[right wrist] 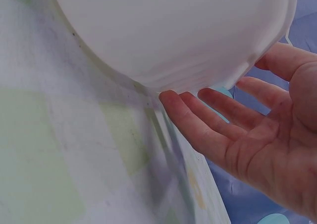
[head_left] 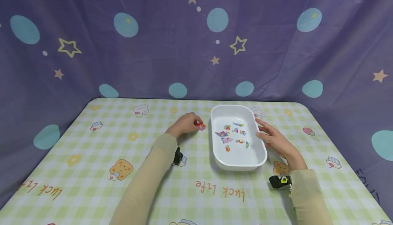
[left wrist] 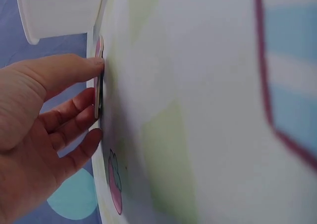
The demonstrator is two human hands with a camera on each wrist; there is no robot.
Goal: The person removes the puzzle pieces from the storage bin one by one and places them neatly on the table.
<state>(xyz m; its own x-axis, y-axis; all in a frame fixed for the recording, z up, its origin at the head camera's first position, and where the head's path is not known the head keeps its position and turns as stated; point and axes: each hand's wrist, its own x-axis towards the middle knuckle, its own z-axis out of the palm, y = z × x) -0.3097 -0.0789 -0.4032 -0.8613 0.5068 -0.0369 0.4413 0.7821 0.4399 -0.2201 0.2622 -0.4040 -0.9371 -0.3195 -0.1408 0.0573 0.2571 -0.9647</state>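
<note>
My left hand [head_left: 186, 124] pinches a small flat red piece [head_left: 201, 126] by its edges, low over the tabletop, just left of a white tray [head_left: 239, 158]. Seen edge-on in the left wrist view, the thin piece [left wrist: 99, 92] sits between the thumb and the fingers [left wrist: 81, 105]. Against the tray's right side rests my right hand [head_left: 277, 141], fingers extended and touching the outer wall. The right wrist view shows those fingers [right wrist: 198, 127] nearly straight along the tray wall [right wrist: 173, 30]. Several small, colourful, irregular flat pieces [head_left: 226, 139] lie apart inside the tray.
A green-and-white checked tablecloth [head_left: 101, 150] with printed cartoon food covers the table. Behind the table's far edge hangs a purple curtain [head_left: 153, 47] with stars and blue ovals. A small black device [head_left: 280, 182] is worn at the right wrist.
</note>
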